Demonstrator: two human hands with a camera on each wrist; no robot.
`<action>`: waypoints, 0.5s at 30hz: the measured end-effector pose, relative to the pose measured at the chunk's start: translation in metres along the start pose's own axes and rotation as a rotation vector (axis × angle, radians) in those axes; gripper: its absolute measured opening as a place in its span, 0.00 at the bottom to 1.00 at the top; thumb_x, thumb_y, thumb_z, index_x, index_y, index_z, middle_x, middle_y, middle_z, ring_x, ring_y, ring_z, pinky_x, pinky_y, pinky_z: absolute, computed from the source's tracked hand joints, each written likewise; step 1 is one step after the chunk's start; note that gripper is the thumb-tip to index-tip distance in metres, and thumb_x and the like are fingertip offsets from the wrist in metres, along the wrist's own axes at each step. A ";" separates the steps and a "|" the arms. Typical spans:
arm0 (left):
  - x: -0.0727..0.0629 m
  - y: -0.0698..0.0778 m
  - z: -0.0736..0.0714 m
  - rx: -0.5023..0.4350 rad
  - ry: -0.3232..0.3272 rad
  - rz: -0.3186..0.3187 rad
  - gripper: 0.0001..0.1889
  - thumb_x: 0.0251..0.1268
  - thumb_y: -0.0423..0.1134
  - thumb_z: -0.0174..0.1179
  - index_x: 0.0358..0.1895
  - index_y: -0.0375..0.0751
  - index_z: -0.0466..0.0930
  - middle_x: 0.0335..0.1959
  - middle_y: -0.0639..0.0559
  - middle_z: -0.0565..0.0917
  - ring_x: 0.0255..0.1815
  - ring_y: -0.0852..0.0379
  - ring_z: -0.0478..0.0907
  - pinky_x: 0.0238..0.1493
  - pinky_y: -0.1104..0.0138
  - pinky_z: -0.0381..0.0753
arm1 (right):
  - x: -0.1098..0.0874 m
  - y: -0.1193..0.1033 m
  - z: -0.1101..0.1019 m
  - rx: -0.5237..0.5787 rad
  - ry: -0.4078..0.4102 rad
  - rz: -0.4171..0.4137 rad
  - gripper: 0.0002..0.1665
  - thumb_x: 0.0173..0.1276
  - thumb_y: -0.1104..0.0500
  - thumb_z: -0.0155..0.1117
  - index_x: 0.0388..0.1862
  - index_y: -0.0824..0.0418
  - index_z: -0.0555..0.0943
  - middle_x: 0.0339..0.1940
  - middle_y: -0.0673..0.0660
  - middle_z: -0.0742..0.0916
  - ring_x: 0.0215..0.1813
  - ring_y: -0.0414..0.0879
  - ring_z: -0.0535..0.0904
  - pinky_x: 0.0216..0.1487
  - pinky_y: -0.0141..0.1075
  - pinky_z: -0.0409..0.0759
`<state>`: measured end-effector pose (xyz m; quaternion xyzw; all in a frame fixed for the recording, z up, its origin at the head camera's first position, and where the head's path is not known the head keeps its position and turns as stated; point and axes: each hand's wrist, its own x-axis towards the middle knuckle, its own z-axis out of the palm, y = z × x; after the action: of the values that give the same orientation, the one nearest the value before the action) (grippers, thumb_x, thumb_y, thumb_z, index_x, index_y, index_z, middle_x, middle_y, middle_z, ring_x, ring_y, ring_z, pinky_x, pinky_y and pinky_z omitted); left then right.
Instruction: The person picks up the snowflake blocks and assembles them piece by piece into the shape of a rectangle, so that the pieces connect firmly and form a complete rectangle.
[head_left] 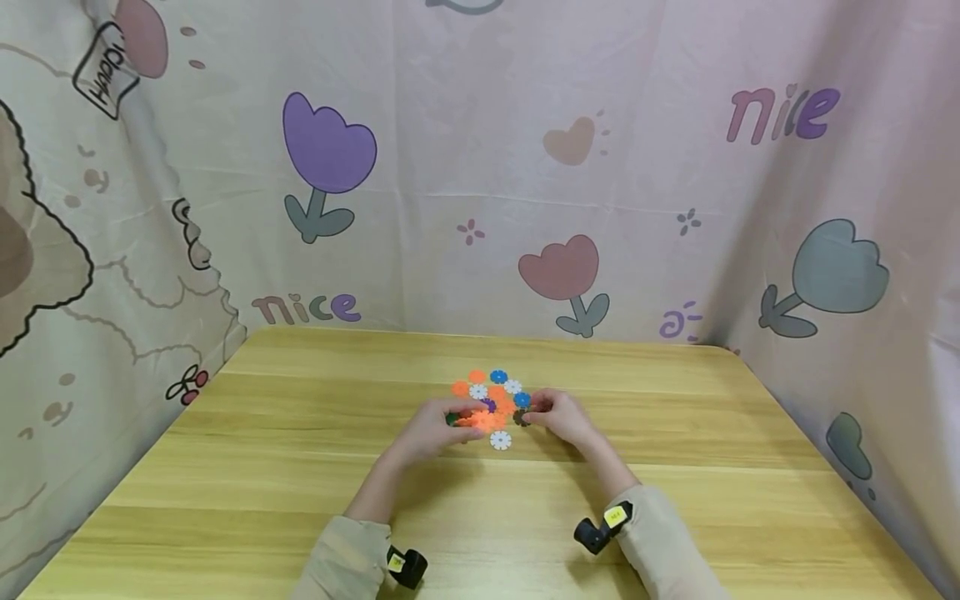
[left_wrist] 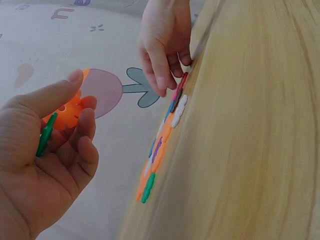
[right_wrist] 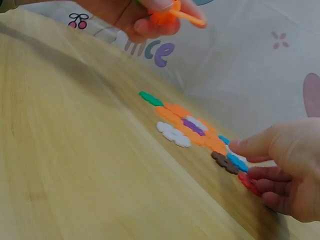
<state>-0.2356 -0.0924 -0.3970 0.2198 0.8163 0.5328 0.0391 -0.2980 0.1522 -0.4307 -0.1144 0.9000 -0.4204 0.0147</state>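
Observation:
My left hand (head_left: 433,429) is raised over the table and pinches orange plastic snowflake discs (left_wrist: 68,115) between thumb and fingers. A green snowflake disc (left_wrist: 46,134) stands edge-on in the same hand, against the palm side. Lower down, at the right end of a loose group of discs, is my right hand (head_left: 561,417). Its relaxed fingers are by a red disc (right_wrist: 248,183) and a blue disc (right_wrist: 237,162); whether they touch is hard to tell. A brown disc (right_wrist: 225,163) lies just beside them.
The group on the wooden table (head_left: 247,467) also has several orange discs (right_wrist: 172,114), a purple disc (right_wrist: 193,126), a green disc (right_wrist: 151,98) and a white disc (head_left: 500,440) nearest the person. A printed curtain (head_left: 450,125) hangs behind the table.

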 end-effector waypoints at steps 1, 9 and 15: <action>0.000 0.000 0.000 -0.001 0.001 0.000 0.20 0.56 0.43 0.65 0.53 0.41 0.80 0.56 0.42 0.76 0.50 0.47 0.76 0.40 0.63 0.80 | 0.001 0.000 0.002 -0.022 0.003 0.007 0.16 0.56 0.59 0.70 0.42 0.65 0.81 0.33 0.52 0.82 0.36 0.45 0.74 0.39 0.37 0.74; 0.000 -0.001 0.001 0.008 0.003 0.020 0.20 0.56 0.43 0.65 0.52 0.40 0.80 0.54 0.44 0.78 0.54 0.45 0.73 0.52 0.54 0.74 | 0.003 -0.005 0.010 -0.154 0.015 -0.043 0.11 0.53 0.59 0.72 0.31 0.62 0.80 0.27 0.52 0.78 0.31 0.45 0.70 0.33 0.37 0.70; 0.000 -0.002 0.002 0.022 0.010 0.022 0.21 0.56 0.43 0.65 0.53 0.39 0.80 0.54 0.44 0.78 0.55 0.44 0.72 0.53 0.51 0.72 | 0.001 -0.008 0.010 -0.193 -0.012 -0.046 0.12 0.51 0.61 0.73 0.30 0.62 0.77 0.28 0.52 0.78 0.32 0.45 0.71 0.36 0.38 0.70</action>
<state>-0.2360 -0.0911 -0.3992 0.2265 0.8198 0.5253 0.0269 -0.2965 0.1396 -0.4310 -0.1387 0.9333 -0.3311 -0.0007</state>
